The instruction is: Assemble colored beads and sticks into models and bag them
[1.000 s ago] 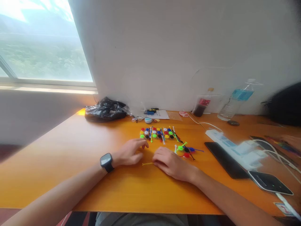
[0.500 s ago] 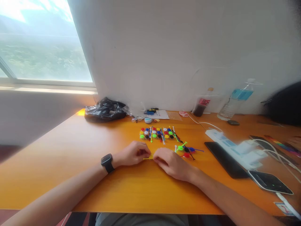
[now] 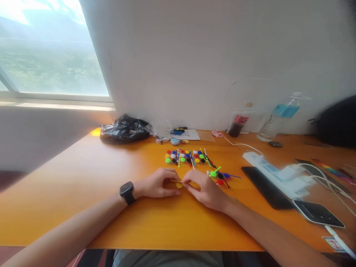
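Observation:
My right hand (image 3: 207, 190) pinches a thin yellow plastic spinner arrow (image 3: 175, 181) between thumb and fingertips. Just below the arrow, a small round yellow base (image 3: 179, 185) is on the table; whether the two touch, I cannot tell. My left hand (image 3: 160, 183), with a black watch on its wrist, rests on its side around the base, thumb and fingers apart. To the right of my right hand lie spinner pieces with green, black, blue and red bases (image 3: 219, 176) and arrows across them. Behind both hands stand rows of coloured round bases (image 3: 183, 155) with arrows between them.
A black plastic bag (image 3: 124, 129) sits at the back left. Two bottles, one of dark drink (image 3: 236, 128) and one clear (image 3: 268, 128), stand by the wall. On the right are a white power strip (image 3: 272, 172) with cables, a black slab (image 3: 267, 187) and a phone (image 3: 318, 213).
The right hand has raised the yellow arrow slightly off the table. My left thumb and fingers have spread apart, and the round yellow base now shows between the hands.

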Demonstrator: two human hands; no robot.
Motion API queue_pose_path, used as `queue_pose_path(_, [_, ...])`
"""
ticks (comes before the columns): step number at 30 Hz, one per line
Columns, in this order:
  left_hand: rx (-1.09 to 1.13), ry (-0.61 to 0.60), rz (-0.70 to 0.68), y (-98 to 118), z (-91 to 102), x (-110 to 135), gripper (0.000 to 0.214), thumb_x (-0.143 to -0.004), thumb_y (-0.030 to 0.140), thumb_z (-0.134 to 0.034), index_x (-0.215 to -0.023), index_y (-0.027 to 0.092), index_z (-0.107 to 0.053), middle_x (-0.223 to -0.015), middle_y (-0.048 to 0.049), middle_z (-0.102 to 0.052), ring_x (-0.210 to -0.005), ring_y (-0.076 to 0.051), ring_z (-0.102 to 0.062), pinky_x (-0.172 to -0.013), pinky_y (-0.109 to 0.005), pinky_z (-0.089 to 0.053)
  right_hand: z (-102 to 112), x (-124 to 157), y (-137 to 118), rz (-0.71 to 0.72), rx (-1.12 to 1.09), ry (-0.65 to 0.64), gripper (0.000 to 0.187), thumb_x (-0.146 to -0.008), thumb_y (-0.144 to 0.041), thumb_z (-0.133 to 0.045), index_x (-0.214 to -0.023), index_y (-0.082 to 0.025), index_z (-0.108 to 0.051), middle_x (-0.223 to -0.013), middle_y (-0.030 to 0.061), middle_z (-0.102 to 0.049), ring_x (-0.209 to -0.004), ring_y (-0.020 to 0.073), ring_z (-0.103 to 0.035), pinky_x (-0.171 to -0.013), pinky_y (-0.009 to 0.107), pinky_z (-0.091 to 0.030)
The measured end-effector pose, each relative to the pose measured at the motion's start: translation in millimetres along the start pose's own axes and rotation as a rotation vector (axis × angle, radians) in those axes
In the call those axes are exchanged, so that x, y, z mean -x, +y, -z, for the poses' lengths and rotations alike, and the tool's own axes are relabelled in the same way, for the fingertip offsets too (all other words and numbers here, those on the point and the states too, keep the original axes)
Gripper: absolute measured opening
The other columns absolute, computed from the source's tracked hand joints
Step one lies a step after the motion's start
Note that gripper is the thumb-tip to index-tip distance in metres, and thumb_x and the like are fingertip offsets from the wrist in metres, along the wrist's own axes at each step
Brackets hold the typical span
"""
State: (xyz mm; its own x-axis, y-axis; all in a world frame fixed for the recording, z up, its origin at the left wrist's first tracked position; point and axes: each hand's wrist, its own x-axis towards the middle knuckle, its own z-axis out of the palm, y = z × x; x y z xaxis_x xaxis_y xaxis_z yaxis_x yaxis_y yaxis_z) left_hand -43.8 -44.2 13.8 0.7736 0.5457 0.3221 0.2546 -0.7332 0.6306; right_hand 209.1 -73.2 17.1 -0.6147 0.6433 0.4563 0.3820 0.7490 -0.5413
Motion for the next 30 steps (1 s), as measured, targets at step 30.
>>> queue_pose_path(30, [0.062,0.163,0.133,-16.0,-17.3,-8.4,0.018,-0.098,0.032,-0.067,-0.094,0.016,-0.075,-0.09,-0.0048,-0.077,-0.078,-0.014,-0.068,-0.074,-0.023,-0.053,-0.8,-2.3,7.7,-0.196,0.162,-0.012,0.012,-0.094,-0.011,-0.062,-0.093,-0.021,-0.069,-0.092,0.0028,-0.071,-0.086,0.0192,-0.065,-0.075,0.03,-0.046])
